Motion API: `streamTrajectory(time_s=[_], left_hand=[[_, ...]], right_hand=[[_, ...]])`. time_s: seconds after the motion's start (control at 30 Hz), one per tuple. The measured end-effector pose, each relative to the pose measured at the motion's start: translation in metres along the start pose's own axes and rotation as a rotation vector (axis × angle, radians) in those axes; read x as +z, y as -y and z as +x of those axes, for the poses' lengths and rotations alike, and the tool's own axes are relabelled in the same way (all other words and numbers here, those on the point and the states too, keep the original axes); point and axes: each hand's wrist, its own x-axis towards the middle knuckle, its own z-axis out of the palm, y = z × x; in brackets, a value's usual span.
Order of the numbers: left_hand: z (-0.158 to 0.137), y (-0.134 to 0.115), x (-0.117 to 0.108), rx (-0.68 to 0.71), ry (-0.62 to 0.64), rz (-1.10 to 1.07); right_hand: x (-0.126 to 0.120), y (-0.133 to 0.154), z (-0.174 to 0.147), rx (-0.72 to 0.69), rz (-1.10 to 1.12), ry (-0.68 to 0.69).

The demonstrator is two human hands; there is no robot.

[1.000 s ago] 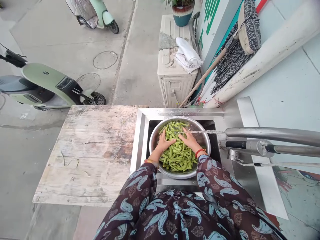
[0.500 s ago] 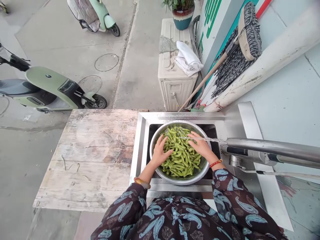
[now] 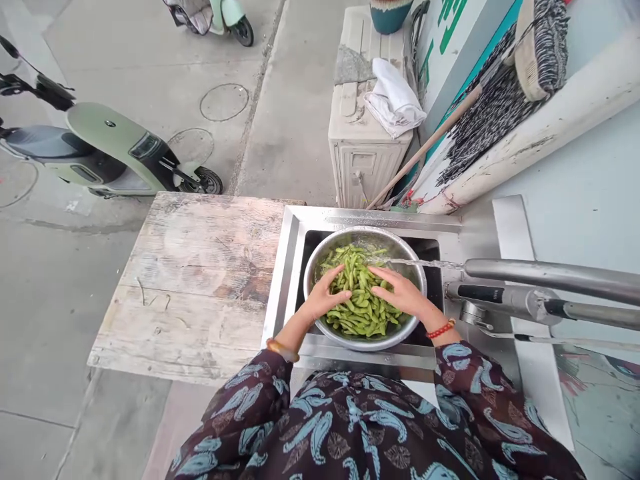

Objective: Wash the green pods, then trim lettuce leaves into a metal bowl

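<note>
Green edamame pods (image 3: 361, 310) fill a round metal bowl (image 3: 367, 345) that sits in the steel sink. On the left side of the heap, my left hand (image 3: 321, 299) rests against the pods with thumb and fingers apart. My right hand (image 3: 406, 295) touches the heap from the right, its fingers also spread; some fingertips of both hands are hard to make out among the pods. From the faucet (image 3: 530, 273) at the right, a stream of water (image 3: 425, 263) runs into the back of the bowl.
A steel sink rim (image 3: 277, 280) surrounds the bowl. To its left stands a worn wooden table (image 3: 200, 267) with a few stray bits (image 3: 141, 290). Beyond are an outdoor unit (image 3: 367, 153) with a white cloth (image 3: 395, 100), a mop (image 3: 480, 127), and a green scooter (image 3: 120, 143).
Both hands have moved inward over the pods, and the pods are gathered away from the bowl's back right. The camera view has shifted, so the surroundings sit higher and farther right.
</note>
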Motion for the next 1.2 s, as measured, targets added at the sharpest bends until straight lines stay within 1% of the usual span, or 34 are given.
streamTrajectory(time_s=[0.07, 0.13, 0.17, 0.2, 0.27, 0.33, 0.37, 0.43, 0.47, 0.5, 0.57, 0.63, 0.7, 0.73, 0.8, 0.87, 0.93, 1.0, 1.07, 1.13, 1.2], left_hand=[[-0.022, 0.007, 0.0, 0.039, 0.016, 0.192], [-0.037, 0.016, 0.011, 0.012, 0.033, 0.393], [-0.04, 0.02, 0.02, -0.008, 0.04, 0.491], [-0.04, 0.022, 0.029, -0.027, 0.04, 0.585], [-0.033, 0.023, 0.047, -0.055, 0.01, 0.745], [-0.018, 0.018, 0.056, -0.042, -0.024, 0.815], [-0.009, 0.015, 0.056, -0.013, -0.037, 0.813], [0.007, 0.006, 0.049, 0.09, -0.061, 0.75], [0.015, 0.001, 0.043, 0.147, -0.099, 0.699], [0.022, -0.003, 0.037, 0.205, -0.152, 0.645], [0.034, -0.009, 0.027, 0.314, -0.2, 0.58], [0.042, -0.017, 0.022, 0.396, -0.217, 0.574], [0.044, -0.026, 0.023, 0.416, -0.213, 0.558], [0.043, -0.031, 0.026, 0.388, -0.21, 0.531], [0.043, -0.043, 0.032, 0.261, -0.226, 0.421], [0.045, -0.054, 0.038, 0.095, -0.255, 0.256], [0.049, -0.064, 0.042, 0.005, -0.276, 0.127], [0.049, -0.071, 0.045, -0.011, -0.274, 0.058], [0.044, -0.075, 0.046, -0.001, -0.257, 0.017], [0.035, -0.073, 0.046, -0.009, -0.231, -0.036], [0.025, -0.067, 0.042, -0.04, -0.2, -0.088]], right_hand=[[0.005, -0.003, -0.028, 0.052, -0.084, -0.007], [0.021, -0.005, -0.045, 0.142, -0.165, 0.008], [0.032, -0.004, -0.048, 0.174, -0.204, 0.02], [0.043, -0.003, -0.048, 0.19, -0.246, 0.022], [0.06, 0.0, -0.037, 0.178, -0.318, -0.011], [0.067, 0.001, -0.019, 0.159, -0.327, -0.071], [0.065, 0.001, -0.01, 0.159, -0.304, -0.099], [0.056, 0.001, 0.005, 0.179, -0.225, -0.157], [0.05, 0.001, 0.011, 0.194, -0.177, -0.203], [0.044, 0.002, 0.014, 0.206, -0.125, -0.258], [0.033, 0.006, 0.018, 0.202, -0.016, -0.393], [0.025, 0.013, 0.017, 0.143, 0.073, -0.503], [0.02, 0.021, 0.009, 0.045, 0.132, -0.547], [0.018, 0.025, 0.003, 0.006, 0.161, -0.555], [0.014, 0.03, -0.008, -0.015, 0.258, -0.567], [0.011, 0.032, -0.012, 0.041, 0.434, -0.593], [0.007, 0.037, -0.008, 0.097, 0.66, -0.592], [0.0, 0.049, 0.001, 0.099, 0.86, -0.57], [-0.009, 0.065, 0.009, 0.039, 0.985, -0.547], [-0.018, 0.077, 0.011, -0.051, 1.004, -0.543], [-0.021, 0.08, 0.003, -0.122, 0.883, -0.561]])
